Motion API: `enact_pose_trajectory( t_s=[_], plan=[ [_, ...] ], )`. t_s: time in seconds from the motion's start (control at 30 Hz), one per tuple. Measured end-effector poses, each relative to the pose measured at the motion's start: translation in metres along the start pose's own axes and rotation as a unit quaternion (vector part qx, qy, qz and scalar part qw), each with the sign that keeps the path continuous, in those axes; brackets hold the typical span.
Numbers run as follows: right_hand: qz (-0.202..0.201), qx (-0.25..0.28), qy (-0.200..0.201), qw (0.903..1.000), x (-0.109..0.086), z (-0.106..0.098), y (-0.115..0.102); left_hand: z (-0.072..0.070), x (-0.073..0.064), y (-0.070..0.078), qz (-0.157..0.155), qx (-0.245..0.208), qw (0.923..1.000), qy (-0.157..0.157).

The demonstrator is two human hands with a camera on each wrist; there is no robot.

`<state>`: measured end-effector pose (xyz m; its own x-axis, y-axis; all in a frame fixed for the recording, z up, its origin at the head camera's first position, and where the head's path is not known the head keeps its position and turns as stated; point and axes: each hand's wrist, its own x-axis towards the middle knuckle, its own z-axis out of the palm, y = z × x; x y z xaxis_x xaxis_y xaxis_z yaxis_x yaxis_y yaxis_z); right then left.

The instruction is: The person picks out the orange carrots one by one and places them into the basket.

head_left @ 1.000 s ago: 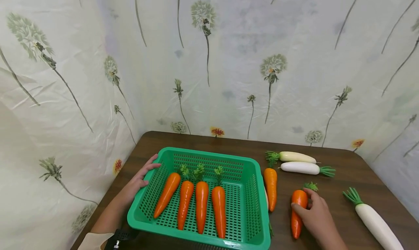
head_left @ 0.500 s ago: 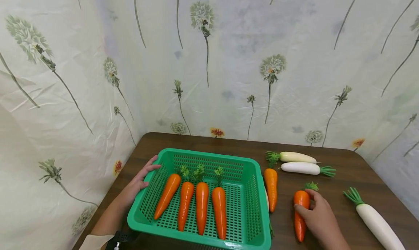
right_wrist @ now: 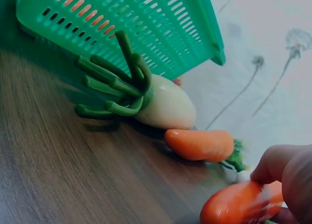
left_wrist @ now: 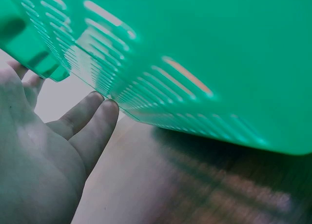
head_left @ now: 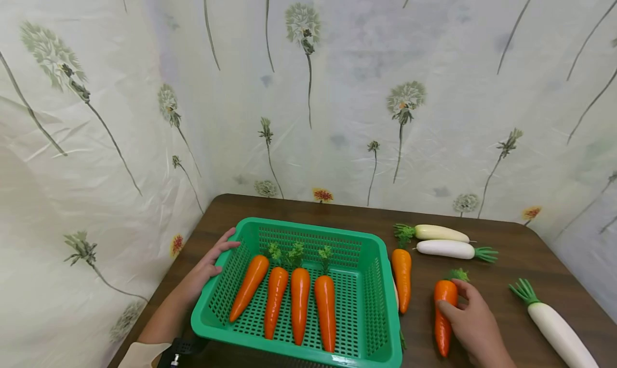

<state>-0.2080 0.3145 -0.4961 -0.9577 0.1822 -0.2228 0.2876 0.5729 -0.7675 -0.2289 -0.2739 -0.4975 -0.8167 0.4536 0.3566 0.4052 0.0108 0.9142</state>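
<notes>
Looks like the pick-up step: an orange carrot (head_left: 442, 330), out on the brown table (head_left: 489, 282) at the basket's 3 o'clock, is pinched by the right hand (head_left: 474, 320), thumb on the basket side, fingers round the other. Whether it's clear of the wood can't be told. Over at 9 o'clock, the green basket (head_left: 308, 228) is touched by the left hand (head_left: 207, 269), fingers fairly straight, so it's probably being steadied, not gripped. Hands are well apart.

For the next move, a firm pinch and a lift seem called for, and if the basket is where it's headed, the 3 o'clock wall has to be cleared. 4 carrots (head_left: 300, 306) are laid roughly side by side in there, with bare floor at the 3 o'clock end, so there's room.

Clearances, taking the pinched carrot as clock centre: a loose carrot (head_left: 401, 279) at 10, a pale radish (right_wrist: 168, 104) beside the basket at 9, 2 white radishes (head_left: 445, 249) at 12 near the far table edge, a long radish (head_left: 561, 330) well apart at 3. A sideways slide would likely be blocked; up and over seems safer.
</notes>
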Motion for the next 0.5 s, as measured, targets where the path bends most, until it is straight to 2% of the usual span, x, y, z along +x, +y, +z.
enact_pose_trajectory(
  t_s=[0.17,0.5],
  plan=[
    [-0.001,0.028,-0.001,0.9996,-0.0002,0.004,-0.0011,0.0,0.0006,-0.0014,-0.006,0.001,1.0,0.004],
    [-0.002,0.036,0.007,0.9993,-0.0029,0.0058,-0.0031,0.0007,0.0006,-0.001,0.001,0.005,1.0,0.003]
  ],
)
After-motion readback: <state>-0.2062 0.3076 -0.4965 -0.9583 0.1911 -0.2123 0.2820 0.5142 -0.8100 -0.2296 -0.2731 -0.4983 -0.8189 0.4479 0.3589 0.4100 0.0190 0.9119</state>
